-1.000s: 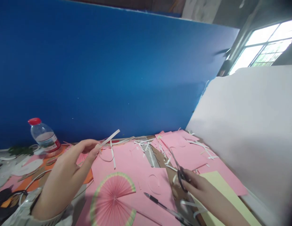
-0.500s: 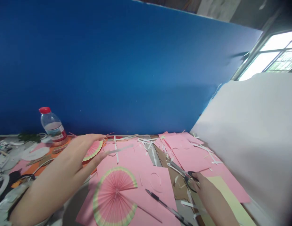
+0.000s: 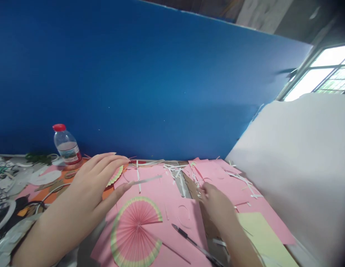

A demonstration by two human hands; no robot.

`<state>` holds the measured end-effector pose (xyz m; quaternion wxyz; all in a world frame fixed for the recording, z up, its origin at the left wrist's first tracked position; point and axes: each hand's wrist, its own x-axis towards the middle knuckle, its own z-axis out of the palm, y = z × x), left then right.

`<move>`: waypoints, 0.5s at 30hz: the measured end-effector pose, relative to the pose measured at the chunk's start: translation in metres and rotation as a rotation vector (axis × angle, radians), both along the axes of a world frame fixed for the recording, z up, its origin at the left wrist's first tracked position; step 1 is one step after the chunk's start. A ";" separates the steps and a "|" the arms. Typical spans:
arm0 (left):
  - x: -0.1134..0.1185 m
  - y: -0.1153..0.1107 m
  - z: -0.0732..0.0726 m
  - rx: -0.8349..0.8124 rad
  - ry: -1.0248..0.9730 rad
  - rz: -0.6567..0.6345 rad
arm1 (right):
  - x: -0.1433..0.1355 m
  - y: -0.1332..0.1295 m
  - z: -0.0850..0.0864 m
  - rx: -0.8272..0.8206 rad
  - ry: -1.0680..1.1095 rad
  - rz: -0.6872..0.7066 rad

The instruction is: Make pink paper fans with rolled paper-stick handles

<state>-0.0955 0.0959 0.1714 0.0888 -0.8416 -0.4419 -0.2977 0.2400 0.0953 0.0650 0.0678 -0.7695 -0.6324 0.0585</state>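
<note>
My left hand (image 3: pixel 101 176) hovers at the left with its fingers spread. A thin pale strip (image 3: pixel 147 180) juts from the tip of its thumb, touching no other finger. My right hand (image 3: pixel 215 200) reaches over the cardboard (image 3: pixel 192 187) with curled fingers. A small metallic glint shows by its fingertips; what they hold is hidden. Between the hands, a pleated pink paper fan (image 3: pixel 134 233) with a yellow-green rim lies on pink paper (image 3: pixel 158 189). A black pen (image 3: pixel 189 239) rests to its right.
A red-capped bottle (image 3: pixel 68 148) stands at the back left before the blue wall (image 3: pixel 161 81). Another pleated fan (image 3: pixel 116 176) is partly behind my left hand. White paper scraps (image 3: pixel 175 170) litter the back. Yellow paper (image 3: pixel 261 233) lies at right, by a white wall (image 3: pixel 300 155).
My right hand has moved forward and left. The scissors it was on, with black handles, no longer show clearly. My left hand stays nearly in place with the strip on its thumb.
</note>
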 end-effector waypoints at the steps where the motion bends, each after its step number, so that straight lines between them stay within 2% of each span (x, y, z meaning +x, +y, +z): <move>1: 0.001 -0.001 0.001 -0.003 -0.031 0.021 | -0.020 0.010 -0.001 -0.019 0.020 0.042; 4: 0.003 -0.002 0.002 -0.033 -0.108 0.083 | -0.075 0.038 -0.012 -0.089 0.068 0.128; 7: 0.005 -0.002 -0.001 -0.058 -0.132 0.139 | -0.107 0.057 -0.022 -0.150 0.102 0.136; 11: 0.006 -0.001 -0.002 -0.082 -0.128 0.127 | -0.112 0.062 -0.023 -0.170 0.187 0.158; 15: 0.005 -0.001 -0.001 -0.132 -0.204 0.110 | -0.102 0.056 -0.006 -0.146 0.336 0.242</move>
